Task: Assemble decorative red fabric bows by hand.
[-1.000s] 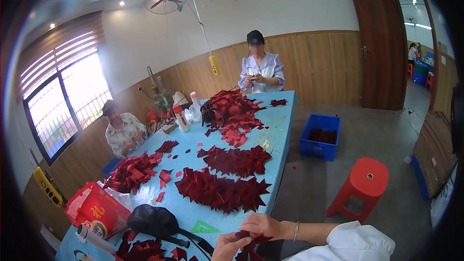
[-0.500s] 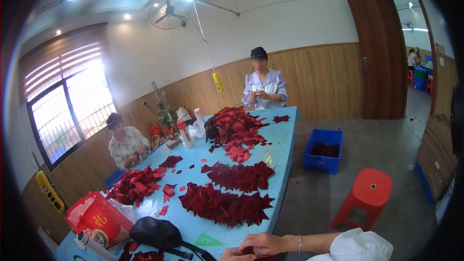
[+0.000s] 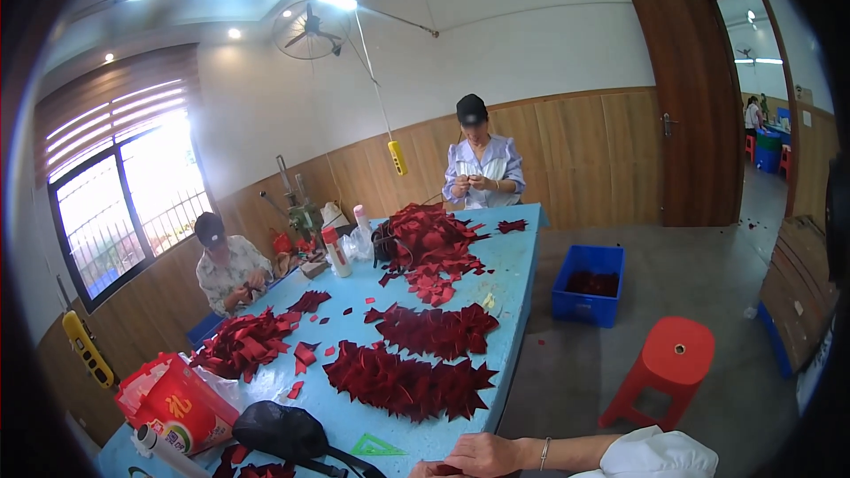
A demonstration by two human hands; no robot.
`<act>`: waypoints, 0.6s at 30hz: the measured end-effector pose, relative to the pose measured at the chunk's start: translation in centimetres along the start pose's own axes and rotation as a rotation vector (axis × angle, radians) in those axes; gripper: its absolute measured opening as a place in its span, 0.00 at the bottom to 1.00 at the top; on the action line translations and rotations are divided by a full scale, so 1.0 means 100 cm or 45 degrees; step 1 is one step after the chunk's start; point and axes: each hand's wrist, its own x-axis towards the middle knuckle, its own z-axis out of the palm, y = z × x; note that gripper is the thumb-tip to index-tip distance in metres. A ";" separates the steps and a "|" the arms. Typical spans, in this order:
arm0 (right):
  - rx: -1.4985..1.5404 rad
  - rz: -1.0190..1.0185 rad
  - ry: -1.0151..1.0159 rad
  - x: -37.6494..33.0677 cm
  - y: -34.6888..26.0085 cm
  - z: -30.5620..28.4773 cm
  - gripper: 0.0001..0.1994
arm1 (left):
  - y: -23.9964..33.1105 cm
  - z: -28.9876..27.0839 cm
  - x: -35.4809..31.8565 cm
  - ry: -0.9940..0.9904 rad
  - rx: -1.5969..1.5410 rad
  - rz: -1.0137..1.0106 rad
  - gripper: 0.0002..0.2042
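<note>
At the table's near edge, my right hand comes in from the right, with a thin bracelet at the wrist and a white sleeve. Its fingers are curled closed over a dark red fabric piece. Beside it my left hand pinches the same piece, mostly cut off by the lower edge. A green set square lies just left of my hands. Beyond them, spiky dark red folded fabric pieces lie in a near row and a farther row on the blue table.
A black bag, a red gift bag and a flask stand at left. Red fabric heaps lie farther back. Two people sit working at the table. A blue crate and red stool stand on the floor at right.
The view has shifted slightly, so my hands sit a little lower in it. Less of my left hand shows. The far person's head has bent down.
</note>
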 end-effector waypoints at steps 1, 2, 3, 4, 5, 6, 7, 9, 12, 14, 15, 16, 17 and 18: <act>0.022 0.010 -0.005 -0.003 0.002 0.003 0.05 | 0.007 -0.001 0.002 -0.047 -0.004 -0.182 0.05; 0.096 0.096 0.013 -0.004 0.009 0.005 0.09 | 0.010 -0.002 0.004 -0.092 -0.014 -0.371 0.04; 0.188 0.169 0.027 -0.003 0.028 0.009 0.13 | 0.002 -0.007 0.018 0.008 -0.156 -0.192 0.04; 0.180 0.196 0.052 0.001 0.059 0.013 0.12 | -0.011 -0.018 0.042 0.105 -0.288 -0.013 0.05; 0.201 0.277 0.066 -0.004 0.068 0.020 0.12 | -0.021 -0.025 0.047 0.234 -0.285 -0.114 0.08; 0.186 0.385 0.110 -0.010 0.083 0.023 0.11 | -0.032 -0.038 0.061 0.360 -0.271 -0.217 0.11; 0.071 0.355 0.234 -0.009 0.101 0.023 0.13 | -0.053 -0.058 0.078 0.281 -0.353 -0.154 0.15; 0.474 0.831 0.457 -0.043 0.134 0.055 0.14 | -0.086 -0.077 0.101 0.292 -0.509 0.109 0.16; 0.955 1.094 0.772 -0.038 0.143 0.078 0.13 | -0.117 -0.098 0.109 0.327 -0.573 0.132 0.19; 0.995 1.146 0.753 -0.047 0.143 0.102 0.12 | -0.128 -0.099 0.107 0.281 -0.616 0.089 0.21; 0.991 1.152 0.767 -0.052 0.145 0.109 0.12 | -0.132 -0.097 0.108 0.246 -0.632 0.087 0.22; 0.981 1.154 0.784 -0.055 0.147 0.113 0.12 | -0.133 -0.093 0.111 0.260 -0.643 0.079 0.22; 0.989 1.166 0.780 -0.057 0.145 0.117 0.12 | -0.134 -0.091 0.111 0.249 -0.599 0.105 0.23; 0.982 1.181 0.798 -0.056 0.144 0.117 0.12 | -0.134 -0.089 0.111 0.235 -0.554 0.135 0.23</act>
